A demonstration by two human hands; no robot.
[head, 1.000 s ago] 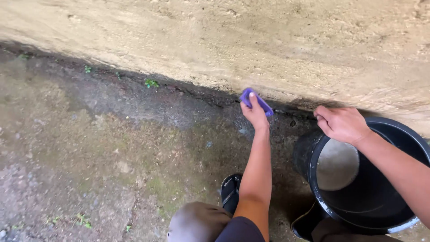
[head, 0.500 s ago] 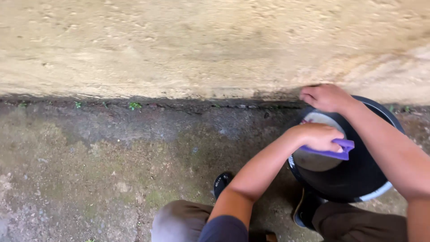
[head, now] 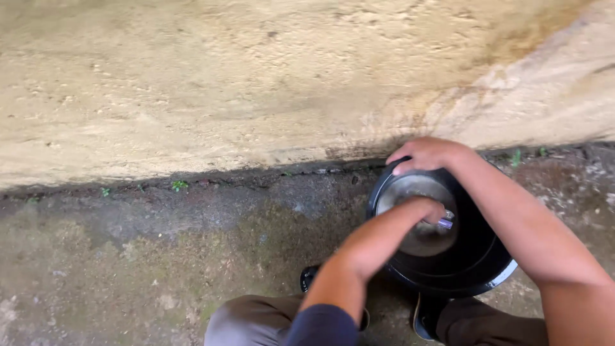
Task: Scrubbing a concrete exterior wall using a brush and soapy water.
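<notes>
A black bucket (head: 477, 259) with grey water in it stands on the ground against the base of a wall. My left hand (head: 424, 211) reaches down inside the bucket and grips a purple cleaning pad (head: 445, 223), only a corner of which shows at the water. My right hand (head: 426, 154) holds the bucket's far rim, fingers curled over the edge. My knees and dark sandals are below the bucket.
A rough, stained yellowish wall (head: 256, 83) fills the upper half of the view. Below it lies mossy, dirty concrete ground (head: 147, 256) with small weeds (head: 179, 186) along the seam.
My left hand left the foot of the wall with the purple pad, crossed over the bucket and dipped down into it. My right hand stayed on the rim.
</notes>
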